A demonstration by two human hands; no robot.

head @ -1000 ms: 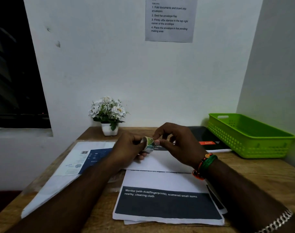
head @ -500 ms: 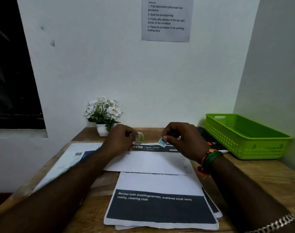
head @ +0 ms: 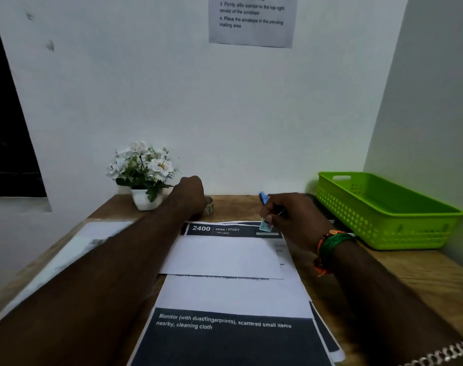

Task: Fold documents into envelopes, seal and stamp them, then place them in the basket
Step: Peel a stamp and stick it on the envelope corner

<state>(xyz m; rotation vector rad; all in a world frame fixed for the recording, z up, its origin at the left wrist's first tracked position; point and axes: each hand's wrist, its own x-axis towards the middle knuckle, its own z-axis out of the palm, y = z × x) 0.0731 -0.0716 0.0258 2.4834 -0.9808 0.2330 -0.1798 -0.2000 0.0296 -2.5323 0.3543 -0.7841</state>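
Note:
A white envelope (head: pixel 222 257) lies flat on a stack of printed sheets (head: pixel 233 331) in the middle of the wooden desk. My right hand (head: pixel 291 220) pinches a small light-blue stamp (head: pixel 266 226) just above the envelope's far right corner. A blue tip (head: pixel 263 198) pokes out above that hand; what it belongs to is unclear. My left hand (head: pixel 189 195) reaches to the back of the desk, its fingers curled on a small stamp roll (head: pixel 208 206) that touches the wood. The green basket (head: pixel 370 223) stands at the right, with nothing visible inside.
A white pot of flowers (head: pixel 146 178) stands just left of my left hand. A pale sheet (head: pixel 93 241) lies under my left forearm. A dark flat object (head: pixel 328 215) sits beside the basket. An instruction notice (head: pixel 251 19) hangs on the wall.
My hands have parted: the left one carried the stamp roll back beside the flower pot, and the right one brought the torn-off stamp down to the envelope's far right corner.

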